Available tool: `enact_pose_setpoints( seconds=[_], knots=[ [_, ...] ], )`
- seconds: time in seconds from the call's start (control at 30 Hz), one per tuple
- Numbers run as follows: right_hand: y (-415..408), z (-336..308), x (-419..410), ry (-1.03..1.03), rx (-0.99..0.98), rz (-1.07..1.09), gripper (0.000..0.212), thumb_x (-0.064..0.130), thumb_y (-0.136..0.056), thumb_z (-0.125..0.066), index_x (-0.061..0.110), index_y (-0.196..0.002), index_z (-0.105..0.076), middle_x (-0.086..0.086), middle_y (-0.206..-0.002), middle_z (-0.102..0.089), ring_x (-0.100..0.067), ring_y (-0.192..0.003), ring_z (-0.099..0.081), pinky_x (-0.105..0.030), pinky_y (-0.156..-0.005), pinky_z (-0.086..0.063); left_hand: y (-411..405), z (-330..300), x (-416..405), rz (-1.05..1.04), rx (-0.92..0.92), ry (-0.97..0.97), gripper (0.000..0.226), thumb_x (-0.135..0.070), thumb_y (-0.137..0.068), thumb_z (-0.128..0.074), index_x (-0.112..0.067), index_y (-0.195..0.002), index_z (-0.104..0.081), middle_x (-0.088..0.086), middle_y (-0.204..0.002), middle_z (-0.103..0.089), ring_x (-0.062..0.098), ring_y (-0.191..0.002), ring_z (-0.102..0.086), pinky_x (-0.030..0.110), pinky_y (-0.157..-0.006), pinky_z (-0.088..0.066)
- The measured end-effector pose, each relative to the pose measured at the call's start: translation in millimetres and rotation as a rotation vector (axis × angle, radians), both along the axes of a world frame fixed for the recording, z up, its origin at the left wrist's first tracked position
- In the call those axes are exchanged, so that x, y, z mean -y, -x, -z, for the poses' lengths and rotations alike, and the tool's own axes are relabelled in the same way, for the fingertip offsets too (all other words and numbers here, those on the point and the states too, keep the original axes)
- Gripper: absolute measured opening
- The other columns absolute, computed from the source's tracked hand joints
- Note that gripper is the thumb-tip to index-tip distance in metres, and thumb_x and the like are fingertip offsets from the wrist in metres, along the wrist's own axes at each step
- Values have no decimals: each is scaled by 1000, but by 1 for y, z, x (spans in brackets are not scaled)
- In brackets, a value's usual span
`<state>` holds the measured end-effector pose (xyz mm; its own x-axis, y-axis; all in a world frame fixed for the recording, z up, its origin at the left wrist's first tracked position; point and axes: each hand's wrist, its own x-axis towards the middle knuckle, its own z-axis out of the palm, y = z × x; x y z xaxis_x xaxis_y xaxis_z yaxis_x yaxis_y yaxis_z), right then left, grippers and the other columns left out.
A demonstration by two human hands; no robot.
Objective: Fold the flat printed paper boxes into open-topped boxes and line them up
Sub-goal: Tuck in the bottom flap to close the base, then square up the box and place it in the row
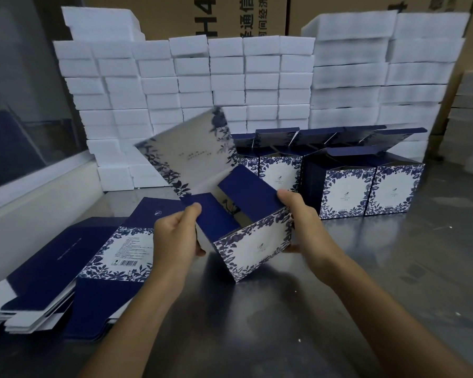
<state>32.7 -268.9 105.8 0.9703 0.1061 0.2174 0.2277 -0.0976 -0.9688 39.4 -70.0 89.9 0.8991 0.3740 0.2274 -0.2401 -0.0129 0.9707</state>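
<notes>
Risk: the big floral lid panel [187, 151] is swinging up blurred and could crease, or the tilted box could clip the finished row [339, 181] just behind. The half-folded box [253, 246] is hanging above the steel table [393, 282], navy flaps angling inward. My left hand [175, 238] is pinching one flap [212, 214]; my right hand [302, 222] is gripping the opposite side.

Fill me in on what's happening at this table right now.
A person is folding a blue-and-white floral printed paper box above the steel table. The left hand grips its left side, thumb on a dark blue flap; the right hand holds the right side. Its large lid panel sticks up, open. A stack of flat unfolded boxes lies at left. Finished open-topped boxes stand lined up behind, before stacked white foam blocks.
</notes>
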Motion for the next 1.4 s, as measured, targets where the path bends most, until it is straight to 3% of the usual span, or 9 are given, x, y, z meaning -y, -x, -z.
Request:
enact_pose_setpoints(
  seconds=[0.1, 0.57, 0.77, 0.83, 0.97, 1.1, 1.2, 1.33, 1.4],
  knots=[
    [-1, -1, 0, 30, 1, -6, 38, 75, -71, -44, 54, -85, -72, 16, -89, -76, -1, -80, -71, -37, -81, -51, -2, 0, -1, -37, -9, 3, 57, -16, -91, -55, -25, -40, -33, 1, -43, -28, 18, -38, -37, 35, -51, -36],
    [1, -3, 5, -2, -172, -11, 43, 79, -64, -45, 49, -80, -72, 11, -86, -77, -4, -73, -71, -53, -88, -58, 1, -5, -7, -57, 26, 120, 51, -16, -85, -59, -24, -40, -38, -5, -43, -32, 13, -42, -33, 22, -39, -35],
    [-7, 8, 10, -110, -390, 46, 79, 99, -58, -45, 45, -110, -71, 11, -116, -72, -20, -115, -62, -56, -91, -54, -1, 5, -9, -25, 78, -32, 23, -51, -92, -57, -31, -102, -64, -3, -109, -68, 19, -105, -63, 43, -97, -50],
    [-7, 9, 9, -100, -419, 56, 80, 98, -58, -41, 42, -105, -73, 13, -112, -72, -18, -112, -61, -50, -82, -57, 1, 7, -3, -25, 103, -181, 38, -53, -100, -43, -40, -135, -52, -23, -134, -50, 3, -126, -47, 20, -107, -36],
    [-10, 13, 7, -119, -321, 163, 49, 67, -88, -52, 25, -112, -57, 2, -107, -62, -14, -89, -61, -35, -67, -60, 7, 1, 6, -19, 158, -301, 69, -63, -89, -27, -32, -150, -37, -41, -127, -35, -32, -114, -31, -9, -87, -20],
    [-12, 17, 4, -199, -171, 263, 25, 30, -97, -64, 6, -103, -66, -20, -107, -71, -27, -86, -65, -47, -78, -61, 9, -3, 8, 152, 162, -184, 45, -61, -90, -28, -50, -119, -60, -8, -133, -60, 11, -122, -57, 37, -100, -51],
    [-8, 14, 1, -313, -154, 193, 39, 44, -92, -68, 8, -107, -70, -11, -98, -76, -24, -82, -72, -34, -63, -60, 9, -5, 10, 198, 124, -19, 40, -50, -100, -37, -40, -94, -75, 6, -126, -62, 17, -103, -66, 23, -69, -57],
    [-7, 15, 0, -295, -118, 92, 43, 56, -90, -60, 21, -107, -77, 0, -108, -77, -18, -102, -73, -37, -87, -60, 11, -9, 7, 163, 52, 136, 7, -23, -92, -67, -26, -92, -73, 17, -119, -65, 17, -88, -67, 23, -61, -56],
    [-7, 15, 2, -275, -107, 63, 45, 60, -89, -59, 23, -107, -78, -1, -110, -76, -20, -107, -71, -45, -101, -52, 11, -9, 2, 229, 34, 201, 42, -26, -70, -82, -24, -109, -66, 12, -121, -65, 15, -90, -69, 23, -61, -55]
  ],
)
